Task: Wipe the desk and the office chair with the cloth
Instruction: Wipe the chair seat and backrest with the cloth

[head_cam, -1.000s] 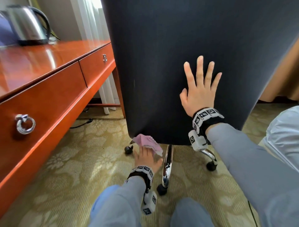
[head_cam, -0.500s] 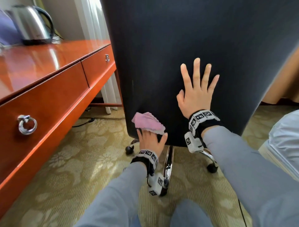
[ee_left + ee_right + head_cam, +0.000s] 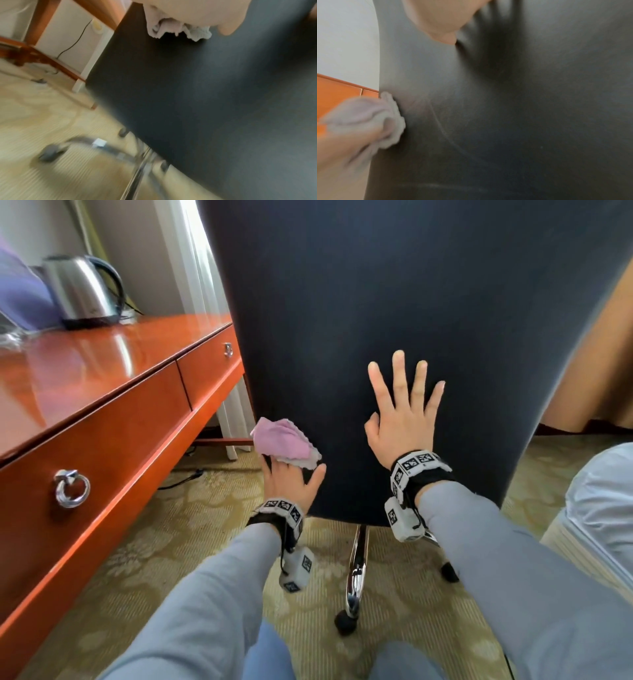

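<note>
The dark back of the office chair (image 3: 411, 320) fills the head view, its rear face toward me. My left hand (image 3: 291, 477) presses a crumpled pink cloth (image 3: 282, 441) against the backrest's lower left edge; the fingers lie under the cloth. The cloth (image 3: 180, 29) hangs below that palm in the left wrist view, and the cloth (image 3: 368, 119) shows blurred in the right wrist view. My right hand (image 3: 404, 409) lies flat with spread fingers on the backrest, right of the cloth. The red-brown wooden desk (image 3: 102, 378) runs along the left.
A steel kettle (image 3: 82, 289) stands on the desk's far end. Two drawers carry ring pulls (image 3: 72, 487). The chair's chrome legs and castors (image 3: 347, 619) stand on patterned carpet. A cable (image 3: 181, 479) lies under the desk. My knees are at the bottom edge.
My left hand has carried the cloth up from below the backrest's bottom edge onto its lower left part. The right hand has stayed flat on the backrest.
</note>
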